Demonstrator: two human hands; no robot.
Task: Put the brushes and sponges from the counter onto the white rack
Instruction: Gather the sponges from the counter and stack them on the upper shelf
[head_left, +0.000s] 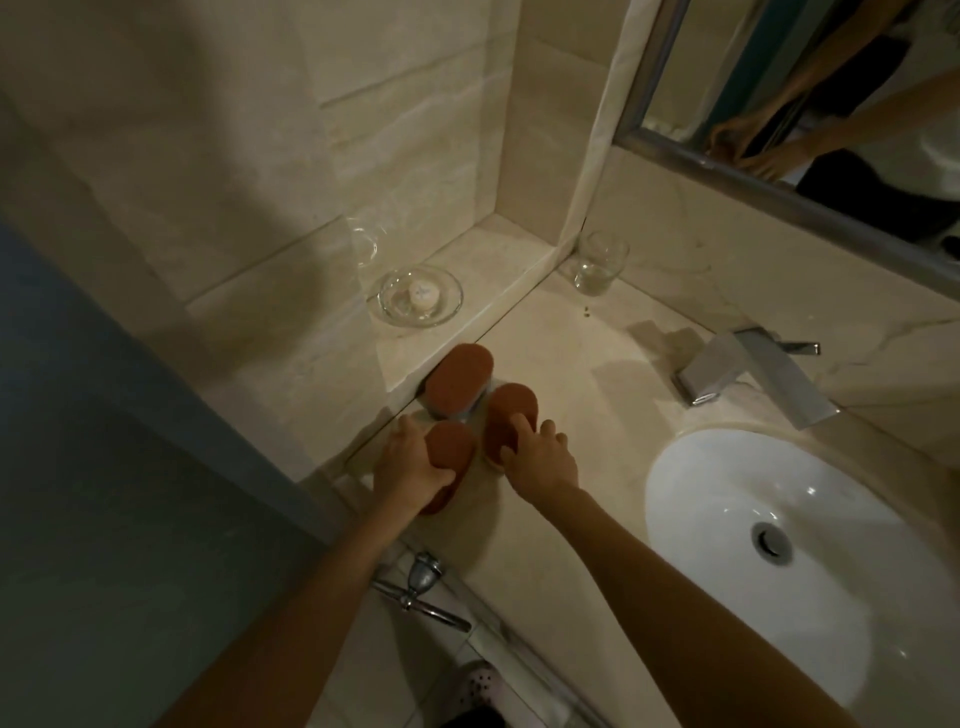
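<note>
Spanning the lower frame: a pale marble counter (566, 364), with a white oval sink (727, 499) sunk into it at right and a chrome faucet (748, 371) standing just behind the basin. Running along the wall above: a framed mirror (789, 187), reflecting arms and hands. Lying on the counter near the raised ledge: three orange-brown sponges, clustered close together. Sitting farthest back, against the ledge: the largest sponge (460, 379), untouched. Closing around the left sponge (449, 454): the left hand (410, 470), fingers wrapped over its near end, grasping it. Pressing down on the right sponge (511, 415): the right hand (540, 460), fingers spread over its near edge, grip not fully closed. Resting on the ledge: a clear glass dish (421, 296) holding a small white round object. Standing in the corner near the mirror: a drinking glass (600, 262). Not showing anywhere here: the white rack.
</note>
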